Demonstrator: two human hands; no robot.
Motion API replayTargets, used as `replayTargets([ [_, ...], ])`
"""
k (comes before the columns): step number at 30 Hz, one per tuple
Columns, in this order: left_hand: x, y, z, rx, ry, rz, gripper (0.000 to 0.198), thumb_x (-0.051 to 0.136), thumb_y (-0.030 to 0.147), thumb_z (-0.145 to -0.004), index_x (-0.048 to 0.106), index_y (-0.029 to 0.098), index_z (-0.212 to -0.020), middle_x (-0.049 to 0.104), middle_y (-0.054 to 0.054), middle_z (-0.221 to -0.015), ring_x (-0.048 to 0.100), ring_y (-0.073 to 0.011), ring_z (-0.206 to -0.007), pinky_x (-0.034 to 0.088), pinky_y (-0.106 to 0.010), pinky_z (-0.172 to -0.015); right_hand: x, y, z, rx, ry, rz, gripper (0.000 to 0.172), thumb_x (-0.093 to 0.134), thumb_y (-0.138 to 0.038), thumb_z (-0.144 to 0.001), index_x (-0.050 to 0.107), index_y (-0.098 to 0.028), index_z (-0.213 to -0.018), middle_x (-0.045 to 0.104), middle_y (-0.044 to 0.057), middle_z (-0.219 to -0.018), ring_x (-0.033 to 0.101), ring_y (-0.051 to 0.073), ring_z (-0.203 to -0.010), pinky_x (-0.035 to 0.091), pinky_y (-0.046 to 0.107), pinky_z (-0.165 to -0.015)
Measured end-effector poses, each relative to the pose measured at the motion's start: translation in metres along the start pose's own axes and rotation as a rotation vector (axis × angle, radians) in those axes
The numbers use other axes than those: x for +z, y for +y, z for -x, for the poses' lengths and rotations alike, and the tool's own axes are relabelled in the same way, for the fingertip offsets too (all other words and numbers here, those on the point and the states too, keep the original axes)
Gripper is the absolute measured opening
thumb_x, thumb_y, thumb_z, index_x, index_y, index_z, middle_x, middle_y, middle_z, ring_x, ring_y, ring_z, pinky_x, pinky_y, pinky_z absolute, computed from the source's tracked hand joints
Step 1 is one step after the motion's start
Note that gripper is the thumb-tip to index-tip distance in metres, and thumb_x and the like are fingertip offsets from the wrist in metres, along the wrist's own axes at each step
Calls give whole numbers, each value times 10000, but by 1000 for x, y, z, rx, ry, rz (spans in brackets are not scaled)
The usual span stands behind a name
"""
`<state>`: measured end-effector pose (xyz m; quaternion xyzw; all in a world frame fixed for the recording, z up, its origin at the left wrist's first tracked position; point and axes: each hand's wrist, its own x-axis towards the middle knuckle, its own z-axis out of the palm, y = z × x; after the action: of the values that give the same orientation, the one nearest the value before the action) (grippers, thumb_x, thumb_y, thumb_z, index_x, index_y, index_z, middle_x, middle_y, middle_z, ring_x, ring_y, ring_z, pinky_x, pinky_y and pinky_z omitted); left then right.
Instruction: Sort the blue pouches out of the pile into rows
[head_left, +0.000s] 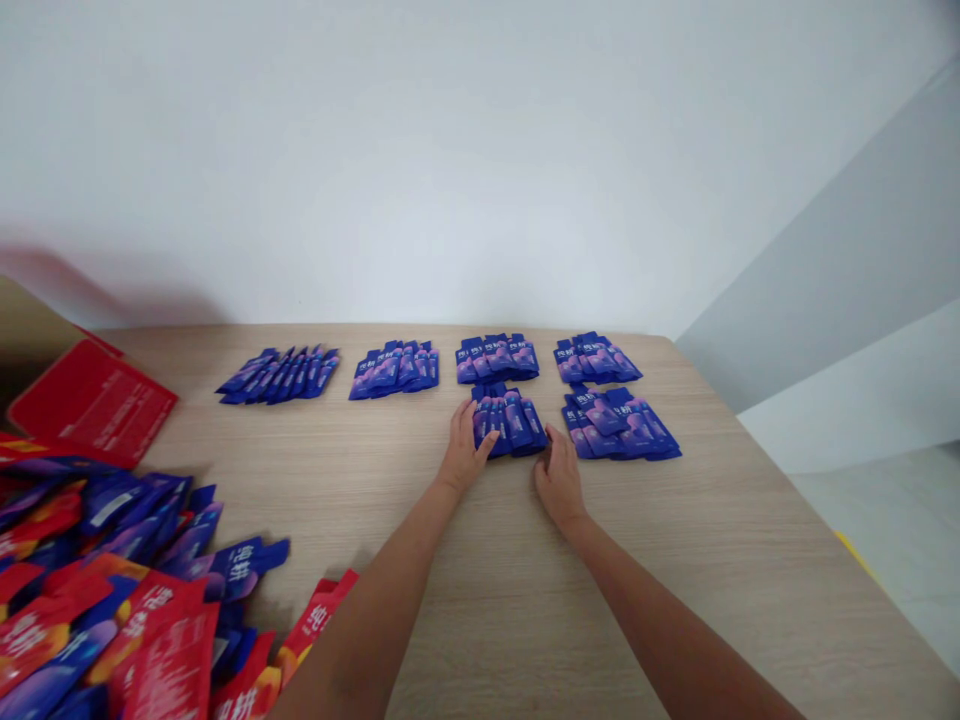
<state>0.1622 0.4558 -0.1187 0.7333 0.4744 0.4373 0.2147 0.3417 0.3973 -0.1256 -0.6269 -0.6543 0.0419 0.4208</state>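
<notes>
A fanned bundle of blue-purple sachets (516, 422) lies on the wooden table, between my two hands. My left hand (466, 446) grips its left side, fingers along the edge and thumb at the front corner. Against the right front corner, the curled fingers of my right hand (559, 472) press in from the other side. Just behind this bundle and touching it is another blue sachet bundle (497, 360). To the right of my right hand lies a blue bundle (622, 425) with one sachet askew on top.
Along the back are more blue bundles, at far left (279, 376), centre left (395, 368) and right (596, 358). A loose heap of red and blue sachets (161, 640) covers the front left, beside an open red box (94, 400). A white wall (480, 170) stands behind the table (675, 600).
</notes>
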Motion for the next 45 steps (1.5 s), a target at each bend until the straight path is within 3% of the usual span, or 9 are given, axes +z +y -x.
replayTargets([
  [19, -1, -1, -1, -98, 98, 19, 589, 347, 538, -914, 376, 126, -1333, 402, -206, -1387, 355, -272, -1336, 284, -495, -1116, 2, 3, 0, -2, -16, 14, 596, 386, -38, -723, 389, -117, -1314, 522, 166, -1210, 457, 264, -1172, 394, 513, -1017],
  [27, -6, 0, -2, -194, 239, 55, 485, 309, 490, -936, 444, 164, -1268, 489, -159, -1301, 438, -237, -1262, 309, -460, -1106, 2, 4, 0, 9, 3, 12, 584, 393, -34, -713, 409, -108, -1292, 530, 164, -1194, 472, 259, -1150, 407, 497, -1010],
  [34, -5, 0, -2, -225, 212, 30, 469, 382, 463, -916, 440, 157, -1266, 497, -157, -1297, 447, -243, -1249, 319, -457, -1098, 2, 3, 0, 19, -11, -15, 613, 391, -36, -710, 401, -114, -1318, 535, 157, -1204, 469, 259, -1158, 391, 508, -1022],
  [37, 3, 8, -3, -231, 169, 53, 485, 439, 468, -893, 434, 166, -1273, 490, -153, -1313, 439, -250, -1263, 321, -461, -1096, 2, 2, -1, 8, -36, -21, 630, 390, -34, -706, 400, -124, -1330, 541, 152, -1200, 471, 259, -1164, 383, 511, -1034],
  [45, 33, 46, -15, -249, 109, 172, 506, 371, 464, -920, 399, 163, -1326, 449, -151, -1395, 372, -235, -1332, 273, -450, -1128, 0, 0, -2, 10, -48, -45, 635, 370, -27, -706, 408, -146, -1329, 534, 145, -1211, 476, 246, -1163, 406, 495, -1024],
])
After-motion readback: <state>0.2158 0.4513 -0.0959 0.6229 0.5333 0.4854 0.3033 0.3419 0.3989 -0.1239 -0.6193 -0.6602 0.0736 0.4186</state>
